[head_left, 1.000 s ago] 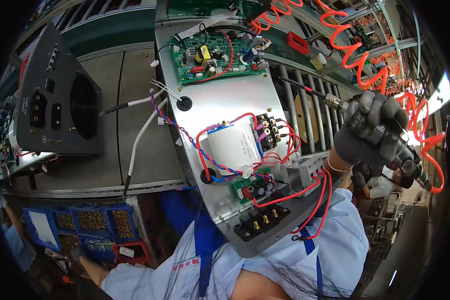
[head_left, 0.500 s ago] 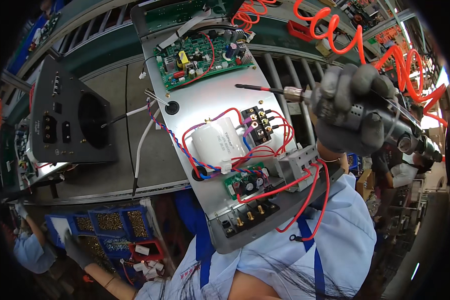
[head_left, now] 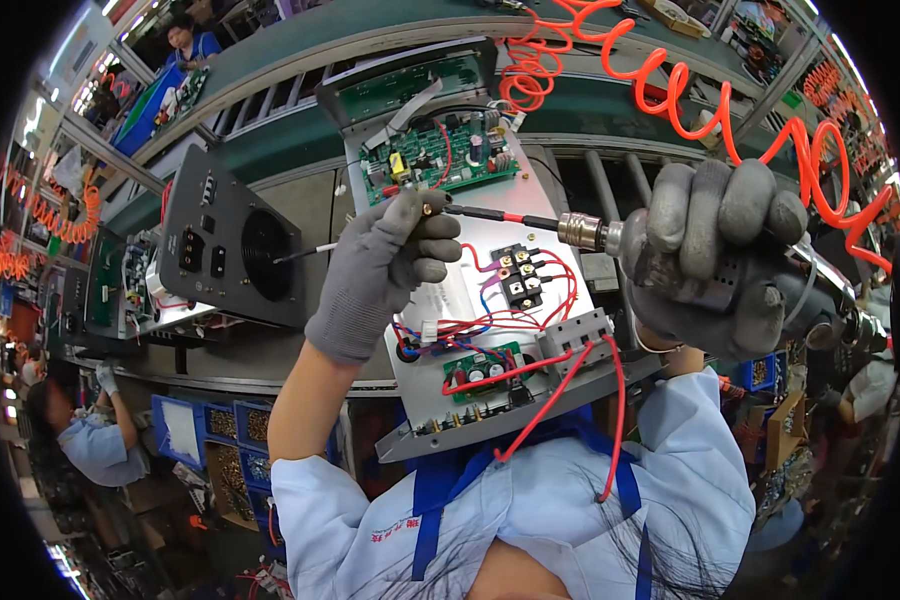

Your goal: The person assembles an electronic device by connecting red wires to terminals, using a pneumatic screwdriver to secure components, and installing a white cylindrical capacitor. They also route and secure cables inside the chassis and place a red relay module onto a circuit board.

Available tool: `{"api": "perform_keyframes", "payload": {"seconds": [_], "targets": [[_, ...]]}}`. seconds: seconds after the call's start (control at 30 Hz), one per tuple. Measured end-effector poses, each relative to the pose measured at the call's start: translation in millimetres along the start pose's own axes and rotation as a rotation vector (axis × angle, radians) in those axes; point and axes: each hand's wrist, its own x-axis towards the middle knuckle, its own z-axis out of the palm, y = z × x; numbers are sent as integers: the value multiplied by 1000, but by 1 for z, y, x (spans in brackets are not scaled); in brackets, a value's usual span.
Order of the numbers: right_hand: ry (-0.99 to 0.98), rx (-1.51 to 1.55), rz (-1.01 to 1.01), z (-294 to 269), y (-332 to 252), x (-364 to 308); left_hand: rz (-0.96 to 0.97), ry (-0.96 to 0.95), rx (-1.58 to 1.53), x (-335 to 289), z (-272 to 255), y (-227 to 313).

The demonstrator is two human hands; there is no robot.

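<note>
Head view, looking down: we find the left hand [head_left: 392, 258] gloved in grey, pinching a small brass-coloured fastener [head_left: 428, 209] between thumb and forefinger, above the metal chassis [head_left: 558, 205]. Right hand [head_left: 718, 235], also gloved, wraps round the power screwdriver [head_left: 615, 240]; its bit [head_left: 495, 214] points left, tip just beside the fastener — touching or not, we cannot tell. Black terminal block [head_left: 519, 277] sits on the chassis.
</note>
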Motion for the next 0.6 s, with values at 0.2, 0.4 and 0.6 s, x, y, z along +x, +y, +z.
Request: {"api": "perform_keyframes", "payload": {"seconds": [0.2, 0.4, 0.6], "targets": [[-140, -55, -25, -28, -15, -17, -127, -40, -127, 16, 16, -15], [-101, -82, -15, -37, -17, -20, -72, 25, 56, 20, 35, -18], [-3, -46, 20, -49, -15, -29, -144, -51, 10, 32, 26, -21]]}}
